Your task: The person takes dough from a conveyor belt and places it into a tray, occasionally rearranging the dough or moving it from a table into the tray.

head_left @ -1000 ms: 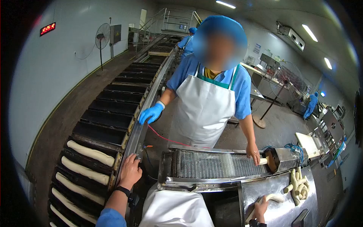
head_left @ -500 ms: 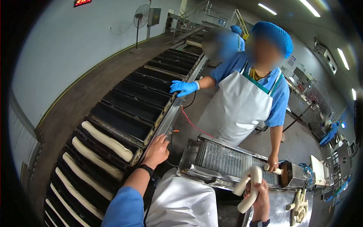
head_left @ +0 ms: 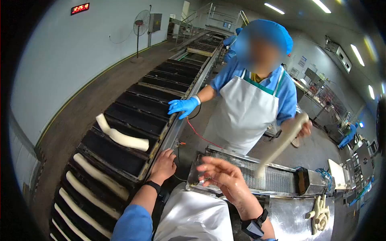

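Observation:
My left hand (head_left: pixel 163 165) rests with curled fingers on the metal rail (head_left: pixel 171 142) of the tray conveyor. My right hand (head_left: pixel 223 176) is raised over the near end of the mesh belt, fingers apart and holding nothing. A bent dough strip (head_left: pixel 124 139) is over a black baking tray (head_left: pixel 114 156), left of my left hand, and overlaps its compartments in this view. Closer to me, several dough strips (head_left: pixel 98 174) lie lengthwise in their slots. Across the mesh belt (head_left: pixel 277 176), a co-worker's bare hand (head_left: pixel 306 128) holds up another dough strip (head_left: pixel 283 142), blurred by motion.
The co-worker's blue-gloved hand (head_left: pixel 183 106) is on the far part of the rail. A pile of dough pieces (head_left: pixel 320 215) lies on the steel table (head_left: pixel 287 215) to the right. A metal housing (head_left: pixel 315 184) stands at the belt's right end.
My right hand has let go of the looped dough strip and moved left; the strip is now over the tray. The co-worker has lifted a dough strip off the belt. My left hand stays on the rail.

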Demonstrator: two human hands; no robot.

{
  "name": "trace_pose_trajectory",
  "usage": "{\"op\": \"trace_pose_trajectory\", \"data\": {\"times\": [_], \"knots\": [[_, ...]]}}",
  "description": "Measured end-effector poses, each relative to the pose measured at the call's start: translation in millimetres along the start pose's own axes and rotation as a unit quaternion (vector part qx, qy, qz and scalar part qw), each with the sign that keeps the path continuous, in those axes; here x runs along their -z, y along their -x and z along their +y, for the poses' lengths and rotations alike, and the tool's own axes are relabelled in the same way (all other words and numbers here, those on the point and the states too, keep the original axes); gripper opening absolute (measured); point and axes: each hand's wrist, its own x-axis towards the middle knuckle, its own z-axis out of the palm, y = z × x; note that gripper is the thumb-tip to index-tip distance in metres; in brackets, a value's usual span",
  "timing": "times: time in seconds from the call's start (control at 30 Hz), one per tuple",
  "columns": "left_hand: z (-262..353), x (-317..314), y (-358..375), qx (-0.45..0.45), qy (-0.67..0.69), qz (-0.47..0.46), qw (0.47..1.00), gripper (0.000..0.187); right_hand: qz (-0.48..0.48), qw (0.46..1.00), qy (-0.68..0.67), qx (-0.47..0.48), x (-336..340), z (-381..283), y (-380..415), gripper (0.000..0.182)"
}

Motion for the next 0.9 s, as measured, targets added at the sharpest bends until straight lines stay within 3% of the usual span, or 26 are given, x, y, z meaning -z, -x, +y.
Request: {"op": "trace_pose_trajectory", "data": {"times": [0.17, 0.43, 0.5, 0.6, 0.7, 0.77, 0.9], "knots": [[17, -6, 1, 0.007, -0.006, -0.007, 1.000, 0.036, 0.113, 0.992, 0.000, -0.055, 63, 50, 51, 0.037], [42, 22, 30, 0.039, -0.022, -0.025, 0.999, 0.036, 0.290, 0.948, -0.129, -0.017, 126, 116, 115, 0.034], [56, 55, 36, 0.099, 0.182, -0.028, 0.978, 0.035, 0.315, 0.939, -0.137, -0.021, 139, 126, 124, 0.033], [44, 103, 56, 0.044, 0.062, 0.114, 0.991, 0.032, 0.358, 0.917, -0.178, -0.003, 158, 143, 137, 0.029], [-6, 125, 93, 0.137, -0.054, 0.147, 0.978, 0.040, 0.382, 0.904, -0.194, -0.001, 167, 155, 141, 0.030], [-33, 129, 116, 0.207, -0.074, 0.152, 0.964, 0.047, 0.388, 0.900, -0.199, -0.001, 171, 164, 140, 0.029], [-40, 118, 111, 0.250, -0.034, 0.164, 0.954, 0.052, 0.420, 0.884, -0.206, -0.020, 175, 170, 135, 0.027]]}}
